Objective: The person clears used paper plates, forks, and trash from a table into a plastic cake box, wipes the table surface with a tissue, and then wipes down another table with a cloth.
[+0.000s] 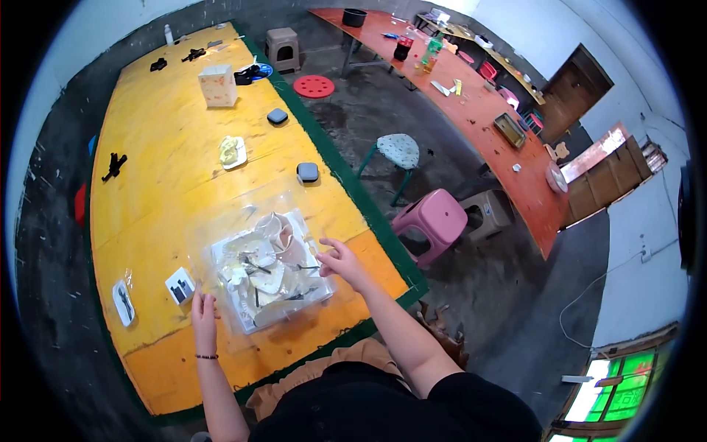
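Observation:
A clear plastic box or cover [315, 303] lies on the near part of the yellow table, around a white tray [250, 321] heaped with used white plates, crumpled wrappings and dark forks. My left hand [205, 309], with a dark bead bracelet at the wrist, is at the left edge of the clear plastic, fingers stretched forward. Over on the right side, my right hand [339, 262] is beside the plastic with its fingers apart. Whether either hand touches the plastic I cannot tell. A white tray with dark pieces [180, 286] lies just left of my left hand.
On the yellow table [162, 221] are a white dish with a dark utensil [124, 303], a plate with food scraps [233, 152], two grey cases [307, 173] [277, 116] and a patterned box [218, 86]. Right of it stand a pink stool [431, 225] and a red table [471, 110].

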`<state>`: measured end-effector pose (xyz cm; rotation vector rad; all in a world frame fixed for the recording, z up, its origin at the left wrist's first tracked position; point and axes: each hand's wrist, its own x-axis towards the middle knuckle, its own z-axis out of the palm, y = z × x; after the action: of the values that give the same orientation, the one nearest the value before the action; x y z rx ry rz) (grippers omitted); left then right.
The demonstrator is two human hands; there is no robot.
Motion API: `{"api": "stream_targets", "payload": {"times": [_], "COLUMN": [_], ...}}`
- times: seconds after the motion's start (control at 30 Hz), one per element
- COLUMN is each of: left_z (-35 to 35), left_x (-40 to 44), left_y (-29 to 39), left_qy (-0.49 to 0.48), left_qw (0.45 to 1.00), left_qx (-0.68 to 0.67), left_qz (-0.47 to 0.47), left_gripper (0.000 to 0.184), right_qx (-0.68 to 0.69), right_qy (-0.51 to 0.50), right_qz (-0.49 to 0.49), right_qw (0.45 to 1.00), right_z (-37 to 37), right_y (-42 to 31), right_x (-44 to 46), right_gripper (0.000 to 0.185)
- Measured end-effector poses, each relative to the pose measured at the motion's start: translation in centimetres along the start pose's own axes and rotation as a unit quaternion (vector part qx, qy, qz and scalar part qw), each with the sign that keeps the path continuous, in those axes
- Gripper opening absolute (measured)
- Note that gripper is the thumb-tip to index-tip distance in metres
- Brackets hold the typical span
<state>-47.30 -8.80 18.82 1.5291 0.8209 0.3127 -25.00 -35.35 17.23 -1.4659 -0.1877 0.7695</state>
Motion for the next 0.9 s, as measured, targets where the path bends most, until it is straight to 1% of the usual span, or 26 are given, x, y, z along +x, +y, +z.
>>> {"api": "stream_targets", "payload": {"times": [0.07, 0.1, 0.17, 0.2, 0.23, 0.27, 0.3, 0.33, 0.4, 0.47, 0.5, 0.53, 0.6, 0.67, 0.73, 0.8, 0.9], "left_z": [0.0, -0.4, -0.9, -1.5, -2.2, -2.8, -3.4, -4.1, -5.0, -4.8, -4.7, -4.6, -4.2, -3.7, -3.0, -2.7, -2.1], "left_x": [-0.1, -0.1, 0.2, 0.0, -0.3, -0.3, -0.3, -0.6, -1.0, -2.0, -2.4, -2.7, -2.9, -3.1, -3.4, -3.7, -4.7], "left_y": [1.1, 0.7, -0.2, -1.1, -2.2, -3.5, -5.0, -6.9, -10.6, -12.6, -14.0, -15.4, -17.9, -19.3, -20.2, -20.5, -19.2], "left_qy": [-0.023, -0.046, -0.041, -0.03, -0.008, 0.016, 0.037, 0.053, 0.082, 0.074, 0.063, 0.053, 0.034, 0.02, 0.014, -0.007, -0.026], "left_qw": [0.996, 0.995, 0.991, 0.989, 0.99, 0.989, 0.989, 0.989, 0.988, 0.988, 0.986, 0.984, 0.979, 0.975, 0.971, 0.97, 0.969], "left_qx": [-0.092, -0.081, -0.122, -0.141, -0.143, -0.144, -0.144, -0.128, -0.098, -0.064, -0.06, -0.056, -0.047, -0.036, -0.023, -0.007, 0.006], "left_qz": [-0.001, 0.024, 0.03, 0.029, 0.01, -0.008, -0.023, -0.044, -0.083, -0.119, -0.139, -0.158, -0.193, -0.22, -0.238, -0.244, -0.247], "left_gripper": [0.051, 0.05, 0.048, 0.046, 0.044, 0.043, 0.042, 0.04, 0.038, 0.036, 0.036, 0.036, 0.035, 0.035, 0.035, 0.034, 0.034], "right_qx": [0.091, 0.141, 0.18, 0.158, 0.109, 0.083, 0.068, 0.085, 0.047, -0.042, -0.081, -0.121, -0.253, -0.393, -0.483, -0.51, -0.536], "right_qy": [-0.052, -0.055, -0.048, 0.011, 0.095, 0.124, 0.19, 0.186, 0.231, 0.282, 0.283, 0.293, 0.316, 0.307, 0.251, 0.207, 0.203], "right_qz": [0.06, 0.069, 0.007, -0.015, -0.041, -0.075, -0.106, -0.192, -0.242, -0.253, -0.269, -0.271, -0.24, -0.141, -0.229, -0.233, -0.201], "right_qw": [0.993, 0.986, 0.982, 0.987, 0.989, 0.986, 0.974, 0.96, 0.941, 0.924, 0.917, 0.909, 0.882, 0.855, 0.807, 0.802, 0.794], "right_z": [-1.7, -2.9, -5.3, -6.4, -8.2, -9.7, -10.4, -12.4, -13.1, -13.5, -13.3, -13.3, -12.1, -9.9, -10.9, -10.7, -8.1], "right_y": [-1.8, -3.0, -5.9, -7.8, -8.6, -9.9, -11.6, -11.4, -13.2, -13.4, -12.9, -11.9, -8.9, -6.5, -0.2, 5.1, 10.8], "right_x": [-1.1, -2.0, -5.0, -6.6, -7.8, -9.4, -11.4, -12.4, -14.8, -15.8, -15.6, -15.0, -12.6, -10.3, -6.8, -4.1, -2.1], "right_gripper": [0.049, 0.045, 0.043, 0.044, 0.042, 0.036, 0.031, 0.027, 0.022, 0.022, 0.023, 0.017, 0.011, 0.013, 0.019, 0.02, 0.018]}}
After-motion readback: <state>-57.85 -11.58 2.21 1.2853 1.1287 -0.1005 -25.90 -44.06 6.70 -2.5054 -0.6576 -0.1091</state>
